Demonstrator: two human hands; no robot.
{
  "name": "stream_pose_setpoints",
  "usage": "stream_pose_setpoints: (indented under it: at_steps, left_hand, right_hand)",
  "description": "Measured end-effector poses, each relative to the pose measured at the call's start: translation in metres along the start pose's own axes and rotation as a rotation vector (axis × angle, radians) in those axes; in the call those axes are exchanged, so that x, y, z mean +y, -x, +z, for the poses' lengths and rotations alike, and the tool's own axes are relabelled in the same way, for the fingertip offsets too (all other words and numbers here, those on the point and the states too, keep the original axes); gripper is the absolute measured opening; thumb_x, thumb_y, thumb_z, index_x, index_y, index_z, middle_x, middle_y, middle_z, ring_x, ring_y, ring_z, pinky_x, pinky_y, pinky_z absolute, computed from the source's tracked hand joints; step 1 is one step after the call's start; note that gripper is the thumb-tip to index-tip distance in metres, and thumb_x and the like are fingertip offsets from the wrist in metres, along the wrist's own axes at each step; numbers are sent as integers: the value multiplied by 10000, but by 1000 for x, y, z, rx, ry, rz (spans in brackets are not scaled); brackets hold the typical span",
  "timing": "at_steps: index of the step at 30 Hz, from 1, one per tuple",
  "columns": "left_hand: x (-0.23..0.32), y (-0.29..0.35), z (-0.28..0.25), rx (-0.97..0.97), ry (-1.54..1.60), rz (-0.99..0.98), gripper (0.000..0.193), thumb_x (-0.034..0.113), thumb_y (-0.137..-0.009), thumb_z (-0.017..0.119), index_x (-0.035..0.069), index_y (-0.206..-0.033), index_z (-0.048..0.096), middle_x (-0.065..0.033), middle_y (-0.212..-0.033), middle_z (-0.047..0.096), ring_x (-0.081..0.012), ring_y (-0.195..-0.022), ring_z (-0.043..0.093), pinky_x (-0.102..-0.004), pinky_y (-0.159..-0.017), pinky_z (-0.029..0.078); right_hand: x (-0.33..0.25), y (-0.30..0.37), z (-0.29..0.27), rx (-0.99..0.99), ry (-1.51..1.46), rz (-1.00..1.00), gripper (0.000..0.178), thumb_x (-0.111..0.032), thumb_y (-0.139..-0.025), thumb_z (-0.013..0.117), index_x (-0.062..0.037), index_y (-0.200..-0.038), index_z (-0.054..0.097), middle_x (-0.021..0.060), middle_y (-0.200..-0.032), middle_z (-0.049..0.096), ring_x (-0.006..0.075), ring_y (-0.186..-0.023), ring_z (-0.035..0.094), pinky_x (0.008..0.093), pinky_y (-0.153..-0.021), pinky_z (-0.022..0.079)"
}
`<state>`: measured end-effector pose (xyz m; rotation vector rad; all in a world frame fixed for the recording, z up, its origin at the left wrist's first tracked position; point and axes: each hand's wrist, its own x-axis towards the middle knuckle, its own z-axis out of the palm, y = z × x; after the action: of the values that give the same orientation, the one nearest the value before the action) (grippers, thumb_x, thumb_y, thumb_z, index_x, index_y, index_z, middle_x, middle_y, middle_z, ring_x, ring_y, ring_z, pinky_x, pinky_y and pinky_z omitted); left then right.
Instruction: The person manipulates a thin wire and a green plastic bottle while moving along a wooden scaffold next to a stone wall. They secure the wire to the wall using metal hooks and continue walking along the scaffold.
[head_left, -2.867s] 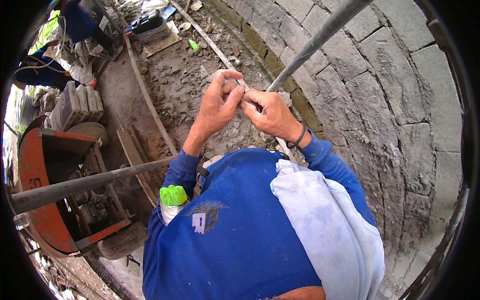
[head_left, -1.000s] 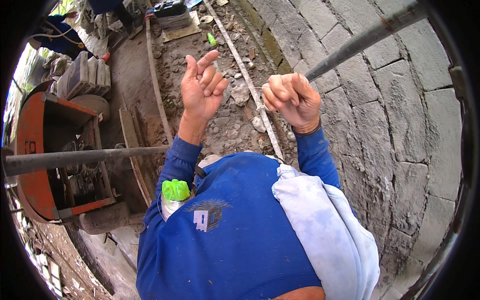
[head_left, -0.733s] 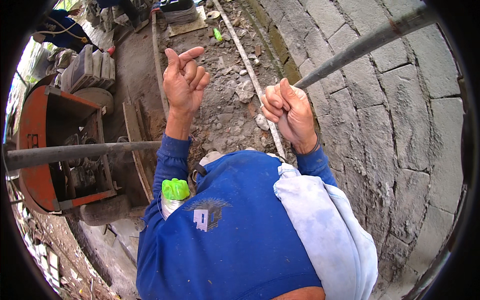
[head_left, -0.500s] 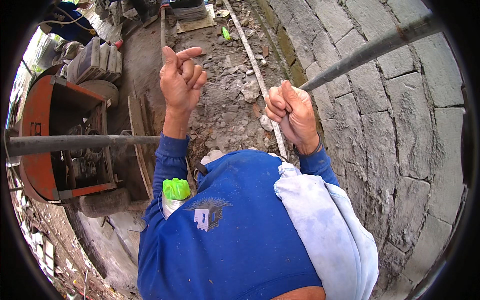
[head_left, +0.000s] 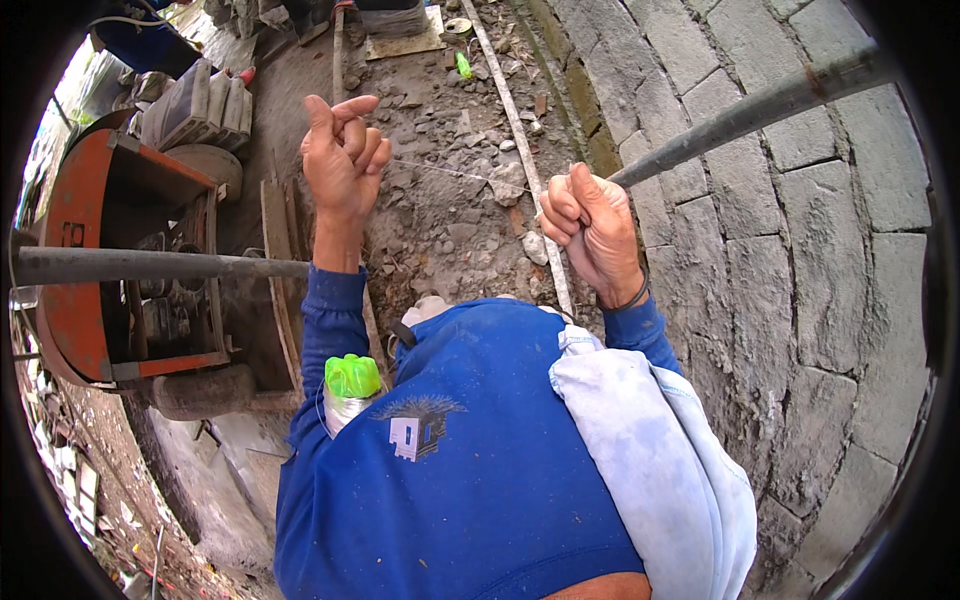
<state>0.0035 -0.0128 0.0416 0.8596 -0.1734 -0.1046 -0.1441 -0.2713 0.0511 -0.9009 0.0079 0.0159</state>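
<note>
A thin pale string point(head_left: 460, 173) runs nearly straight between my two raised hands, above the rubble. My left hand point(head_left: 345, 160) has its fingers curled around one end, the index finger and thumb sticking partly out. At the other end, my right hand point(head_left: 592, 225) pinches the string between thumb and bent fingers; a dark band circles that wrist. By my left upper arm sits a clear plastic-wrapped item with a bright green top point(head_left: 352, 377). A pale blue cloth point(head_left: 650, 430) hangs down over my right side.
A rough block wall point(head_left: 800, 300) rises on the right, with a metal pole point(head_left: 750, 125) slanting before it. Another pole point(head_left: 160, 265) crosses an orange machine point(head_left: 80, 270) at left. A long pale strip point(head_left: 515, 120) lies on the rubble. Far left, a person in blue point(head_left: 145, 40) is partly visible.
My hands have moved farther apart, the left one leftward and the right one slightly rightward. The string between them shows longer and more clearly.
</note>
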Motion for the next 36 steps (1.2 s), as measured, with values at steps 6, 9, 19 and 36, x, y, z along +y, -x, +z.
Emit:
stream_pose_setpoints:
  at_steps: [6, 9, 19, 36]
  left_hand:
    - [1, 1, -5, 48, -48, 18, 697, 554, -1099, 396, -75, -1022, 687, 71, -546, 225, -60, -455, 209, -268, -446, 242]
    - [0, 0, -8, 54, -44, 13, 695, 553, -1099, 399, -76, -1019, 684, 69, -545, 225, -61, -454, 208, -269, -443, 241]
    - [2, -5, -16, 72, -56, 15, 675, 544, -1098, 414, -71, -1004, 677, 65, -541, 243, -61, -452, 219, -270, -438, 244]
    - [9, -2, -24, 60, -108, 56, 662, 536, -1100, 414, -62, -989, 675, 70, -553, 240, -54, -462, 220, -262, -438, 249]
  right_hand:
    - [6, -1, -3, 11, 39, -1, 502, -365, -1115, 501, -71, -708, 494, -17, -662, 418, 69, -566, 351, 244, -512, 337]
    - [8, -1, -4, 17, 48, 2, 503, -366, -1114, 502, -72, -706, 495, -17, -661, 420, 68, -567, 351, 243, -512, 338]
    - [9, -6, -3, 18, 65, -5, 489, -358, -1108, 522, -78, -708, 498, -26, -661, 417, 63, -568, 356, 240, -509, 335]
    - [12, -11, -6, 2, 88, -5, 490, -353, -1104, 535, -83, -697, 496, -23, -656, 417, 64, -556, 360, 242, -498, 330]
